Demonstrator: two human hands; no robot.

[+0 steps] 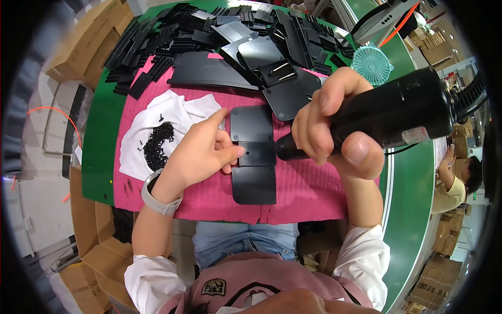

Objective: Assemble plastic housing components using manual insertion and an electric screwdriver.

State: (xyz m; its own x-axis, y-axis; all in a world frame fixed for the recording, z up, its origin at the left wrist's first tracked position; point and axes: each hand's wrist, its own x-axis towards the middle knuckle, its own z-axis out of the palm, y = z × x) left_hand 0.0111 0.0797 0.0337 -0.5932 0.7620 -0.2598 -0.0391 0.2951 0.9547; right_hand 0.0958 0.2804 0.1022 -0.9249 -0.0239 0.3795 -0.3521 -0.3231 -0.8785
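Observation:
A flat black panel (253, 186) lies on the pink mat in front of me, with a narrower black bracket (260, 154) across its middle. My left hand (201, 149) pinches the bracket's left end, thumb on top near a small hole. Wrapped in my right hand (340, 120) is a black electric screwdriver (395, 112). Its tip points left and sits by the bracket's right end; whether it touches is unclear. Beside my left hand, a pile of small black screws (155, 149) rests on a white cloth (133, 133).
Many black plates and strips (204, 39) are heaped along the far side of the green table (99, 141). A pink mat (308, 201) covers its middle. At the far right stands a turquoise fan (372, 65). Cardboard boxes (89, 42) flank the table; another person (452, 183) is at the right.

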